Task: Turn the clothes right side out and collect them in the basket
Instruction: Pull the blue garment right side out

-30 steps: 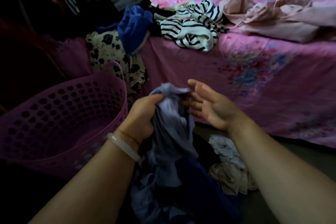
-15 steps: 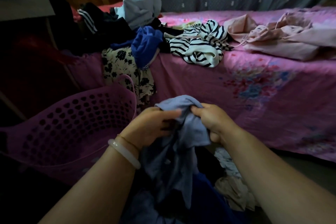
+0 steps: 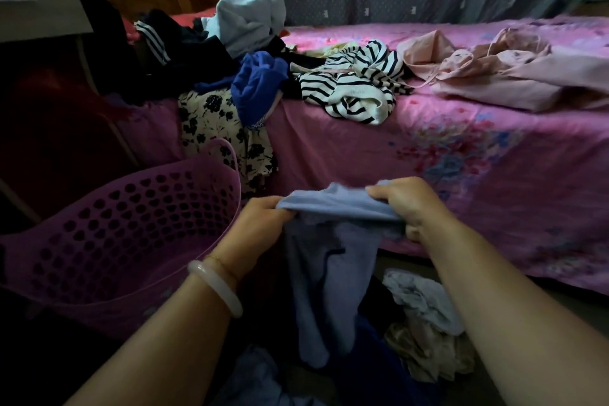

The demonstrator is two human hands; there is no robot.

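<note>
Blue garment [image 3: 333, 260] stretched between left hand [image 3: 260, 224], right hand [image 3: 405, 204].

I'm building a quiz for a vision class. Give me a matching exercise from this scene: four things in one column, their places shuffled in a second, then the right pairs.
Things
1. basket
2. pink garment
3. pale blue garment
4. floral cloth

Places
A. hanging down the side of the bed
B. gripped by the left hand and the right hand
C. left of the left hand
D. lying on top of the bed, far right

Pairs: 1-C, 2-D, 3-B, 4-A
</note>
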